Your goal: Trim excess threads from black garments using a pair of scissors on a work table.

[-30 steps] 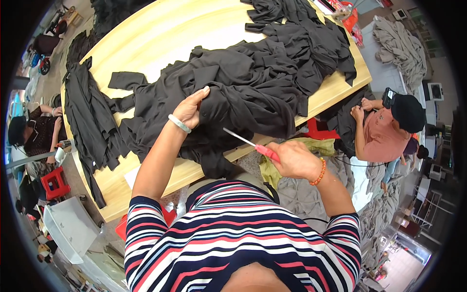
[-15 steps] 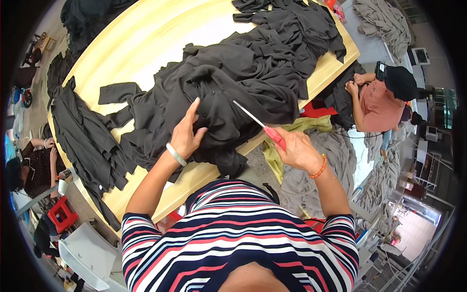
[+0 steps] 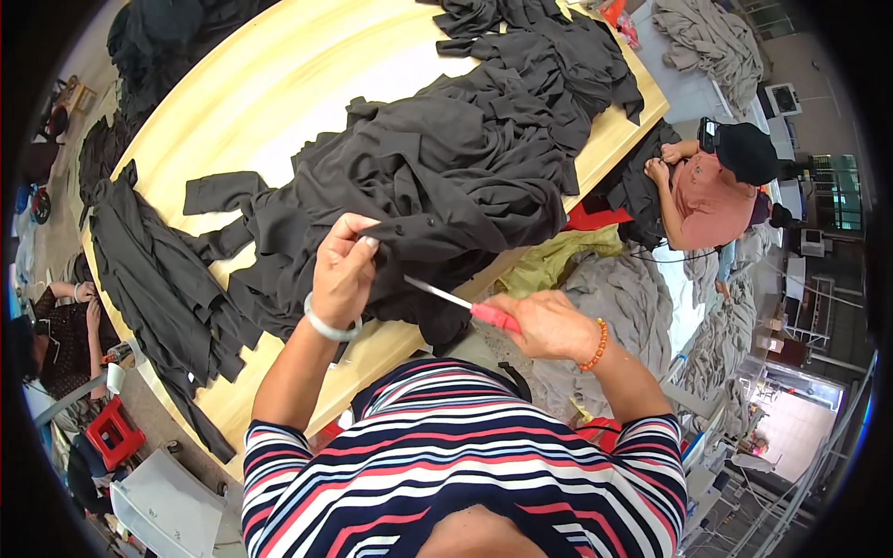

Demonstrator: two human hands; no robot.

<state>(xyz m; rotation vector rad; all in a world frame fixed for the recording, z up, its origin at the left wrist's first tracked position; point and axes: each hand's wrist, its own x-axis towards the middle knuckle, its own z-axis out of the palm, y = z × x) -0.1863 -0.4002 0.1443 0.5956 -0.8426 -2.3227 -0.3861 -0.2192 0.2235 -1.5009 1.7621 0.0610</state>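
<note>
Wooden table (image 3: 233,79), red-handled tool (image 3: 493,316) pointing up-left, clasped in right grip (image 3: 556,325), left grip (image 3: 343,281) pinching garment (image 3: 414,234)

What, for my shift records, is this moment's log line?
left hand: pinching dark buttoned garment | right hand: holding red-handled tool | wood-grain table: dark garments piled

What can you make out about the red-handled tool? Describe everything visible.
The tool has a pinkish-red handle, plastic-looking, and a slim, straight, shiny, metal-looking shaft. The right hand grips the handle, partly hiding it. The shaft slants up and left in the picture by the dark cloth; whether its tip touches the cloth is unclear.
</note>
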